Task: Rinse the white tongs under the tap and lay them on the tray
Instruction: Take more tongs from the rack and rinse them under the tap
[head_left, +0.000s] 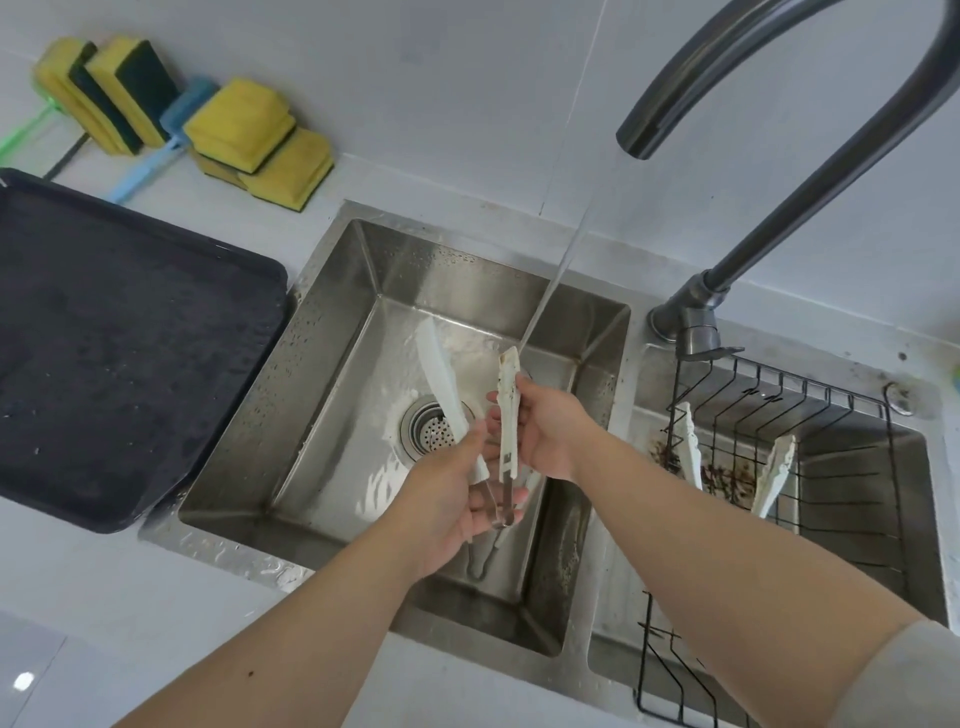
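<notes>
White tongs (508, 400) with a metal handle are held spread apart over the left sink basin (332, 322). Water runs from the dark tap (691, 88) onto the tip of the right arm of the tongs, which shows brown specks. My left hand (447, 493) grips the tongs at their metal handle end. My right hand (550, 431) holds the right arm of the tongs, fingers wrapped behind it. The dark tray (130, 343) lies wet on the counter to the left of the sink.
A second pair of soiled white tongs (774, 473) lies in a black wire rack (831, 415) over the right basin, amid brown debris. Yellow-green sponges (244, 130) and a blue brush (166, 140) sit against the back wall.
</notes>
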